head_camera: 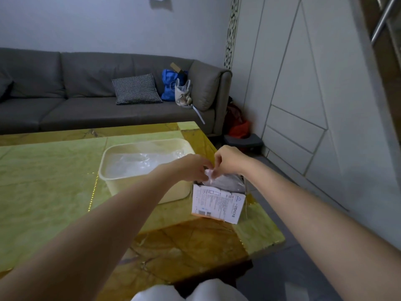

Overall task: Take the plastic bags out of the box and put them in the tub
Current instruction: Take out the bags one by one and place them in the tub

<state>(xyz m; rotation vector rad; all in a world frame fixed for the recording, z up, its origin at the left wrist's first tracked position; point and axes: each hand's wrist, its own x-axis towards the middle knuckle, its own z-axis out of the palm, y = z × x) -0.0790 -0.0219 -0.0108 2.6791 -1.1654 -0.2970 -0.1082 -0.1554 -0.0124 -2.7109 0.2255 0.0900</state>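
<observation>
At the near right corner of the worktop, roughly four o'clock from its middle, the box stands upright with its torn top open, close to the edge on its right side. Both hands meet just above that opening: the left hand and the right hand each have their grip narrowed to a pinch on the same bunched bit of the plastic bags, fingertips almost touching one another. More clear film shows inside the box, toward two o'clock of the pinch; how many bags remain I cannot tell.

My judgement of the risks: the box looks light and nothing holds it down, so a pull that drags on the packed film could lift or tip it toward the worktop's edge and onto the floor. Thin bags cling together, so several may come out in one clump, or the film may slip from so small a pinch. A snag on the ragged cardboard could tear a bag.

Farther off, at ten o'clock from the box and just beside it, sits the tub, cream-coloured and open-topped. Crumpled clear bags already lie on its bottom, with plenty of room left above them.
</observation>
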